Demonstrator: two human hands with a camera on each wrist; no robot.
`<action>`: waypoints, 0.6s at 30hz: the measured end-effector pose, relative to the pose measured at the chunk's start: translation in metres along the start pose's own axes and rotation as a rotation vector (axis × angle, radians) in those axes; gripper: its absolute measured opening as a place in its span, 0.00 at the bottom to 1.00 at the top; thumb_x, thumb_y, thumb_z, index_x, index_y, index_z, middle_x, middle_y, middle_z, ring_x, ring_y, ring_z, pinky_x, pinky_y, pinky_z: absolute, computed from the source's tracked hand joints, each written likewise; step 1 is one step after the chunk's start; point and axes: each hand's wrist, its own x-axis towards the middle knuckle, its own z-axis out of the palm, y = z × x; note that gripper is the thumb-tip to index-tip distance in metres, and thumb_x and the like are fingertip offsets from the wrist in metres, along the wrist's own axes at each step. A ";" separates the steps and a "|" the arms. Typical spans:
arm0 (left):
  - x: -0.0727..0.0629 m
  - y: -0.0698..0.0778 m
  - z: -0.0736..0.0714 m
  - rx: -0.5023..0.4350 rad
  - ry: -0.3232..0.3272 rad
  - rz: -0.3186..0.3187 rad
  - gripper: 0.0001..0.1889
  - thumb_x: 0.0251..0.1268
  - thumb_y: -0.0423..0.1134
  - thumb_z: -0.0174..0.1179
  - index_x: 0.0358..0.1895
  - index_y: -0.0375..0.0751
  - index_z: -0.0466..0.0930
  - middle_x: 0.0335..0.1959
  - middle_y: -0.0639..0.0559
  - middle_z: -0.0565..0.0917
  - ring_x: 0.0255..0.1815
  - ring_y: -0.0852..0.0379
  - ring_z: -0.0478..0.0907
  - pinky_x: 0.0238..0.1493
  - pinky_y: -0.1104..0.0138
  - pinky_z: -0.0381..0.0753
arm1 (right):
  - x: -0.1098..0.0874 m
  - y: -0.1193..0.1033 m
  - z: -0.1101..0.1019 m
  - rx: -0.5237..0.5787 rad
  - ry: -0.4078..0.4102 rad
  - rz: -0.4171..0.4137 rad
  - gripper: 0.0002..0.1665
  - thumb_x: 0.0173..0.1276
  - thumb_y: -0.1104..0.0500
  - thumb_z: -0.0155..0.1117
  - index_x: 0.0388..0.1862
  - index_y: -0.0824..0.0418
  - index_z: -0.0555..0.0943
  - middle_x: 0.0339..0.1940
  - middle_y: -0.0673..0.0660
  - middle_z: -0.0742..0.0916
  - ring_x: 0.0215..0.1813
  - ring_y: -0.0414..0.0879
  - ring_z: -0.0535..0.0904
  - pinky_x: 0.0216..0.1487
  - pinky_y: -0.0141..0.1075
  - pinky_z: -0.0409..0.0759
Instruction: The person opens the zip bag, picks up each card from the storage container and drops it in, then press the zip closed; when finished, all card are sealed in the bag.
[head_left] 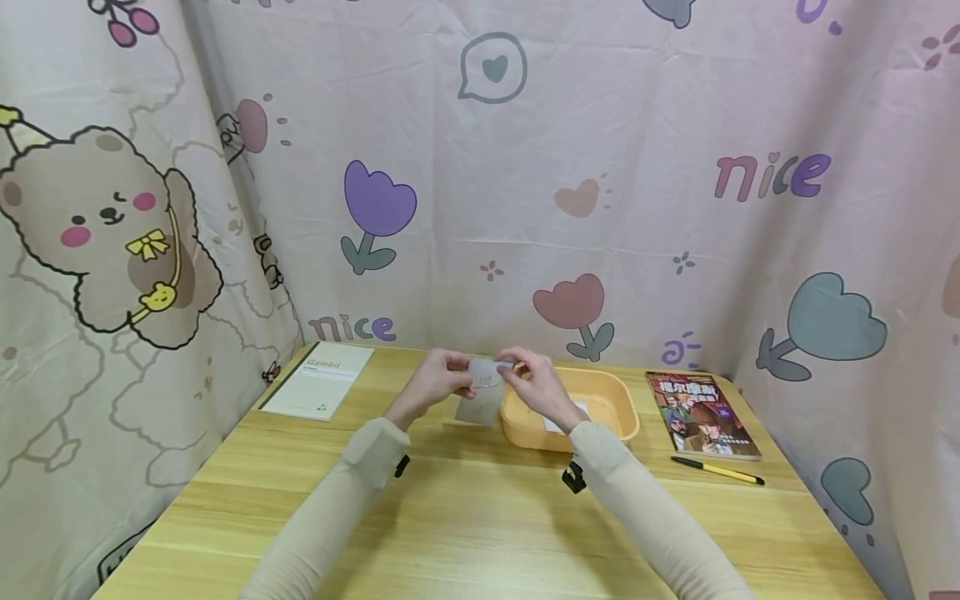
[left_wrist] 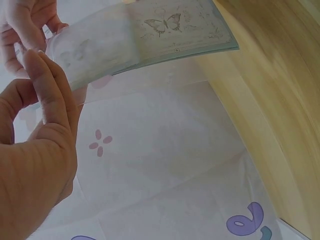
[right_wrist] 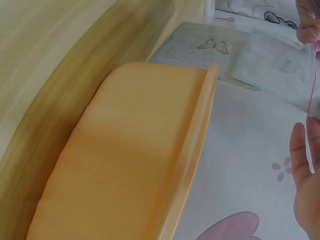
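A clear plastic zip bag (head_left: 486, 372) is held up between both hands, with a thin red line along its edge in the right wrist view. My left hand (head_left: 441, 379) pinches one side of it, and my right hand (head_left: 536, 383) pinches the other. Beyond the bag, a thin stack of pale grey-green paper (left_wrist: 180, 25) printed with a butterfly hangs down. A fainter print shows through the cloudy plastic (right_wrist: 280, 62). Whether the stack lies inside the bag or behind it, I cannot tell. Fingers hide parts of the bag's edge.
A yellow-orange plastic basket (head_left: 632, 421) stands beside the right hand, with a white item (head_left: 553, 422) inside. A comic-style book (head_left: 705, 417) and a yellow-black pen (head_left: 717, 471) lie right. A notebook (head_left: 318, 381) lies at the back left; a patterned curtain (head_left: 487, 208) hangs behind.
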 end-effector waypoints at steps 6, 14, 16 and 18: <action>-0.001 0.000 -0.001 0.007 0.004 -0.006 0.18 0.61 0.22 0.55 0.56 0.22 0.77 0.43 0.33 0.85 0.24 0.59 0.82 0.35 0.65 0.89 | -0.002 0.003 0.000 -0.022 -0.015 -0.028 0.07 0.66 0.64 0.66 0.40 0.57 0.88 0.34 0.50 0.86 0.33 0.38 0.79 0.32 0.33 0.84; 0.000 0.000 -0.002 0.014 -0.004 -0.010 0.17 0.65 0.25 0.58 0.56 0.21 0.76 0.51 0.28 0.82 0.26 0.59 0.83 0.36 0.65 0.89 | -0.003 0.004 -0.002 0.044 -0.020 0.030 0.07 0.67 0.63 0.65 0.41 0.60 0.88 0.37 0.52 0.87 0.34 0.47 0.81 0.36 0.39 0.86; 0.000 -0.001 -0.002 0.019 -0.009 -0.008 0.17 0.66 0.25 0.57 0.56 0.20 0.75 0.53 0.28 0.81 0.26 0.60 0.83 0.37 0.64 0.89 | -0.003 0.005 -0.002 0.060 -0.012 0.059 0.07 0.68 0.62 0.65 0.41 0.59 0.88 0.37 0.51 0.87 0.36 0.48 0.82 0.37 0.38 0.86; 0.000 0.000 -0.003 0.019 -0.014 -0.010 0.18 0.66 0.26 0.57 0.57 0.20 0.75 0.54 0.27 0.80 0.26 0.59 0.83 0.38 0.64 0.89 | -0.004 0.007 -0.003 0.063 -0.006 0.083 0.07 0.68 0.61 0.65 0.41 0.58 0.89 0.38 0.50 0.87 0.36 0.46 0.82 0.38 0.36 0.85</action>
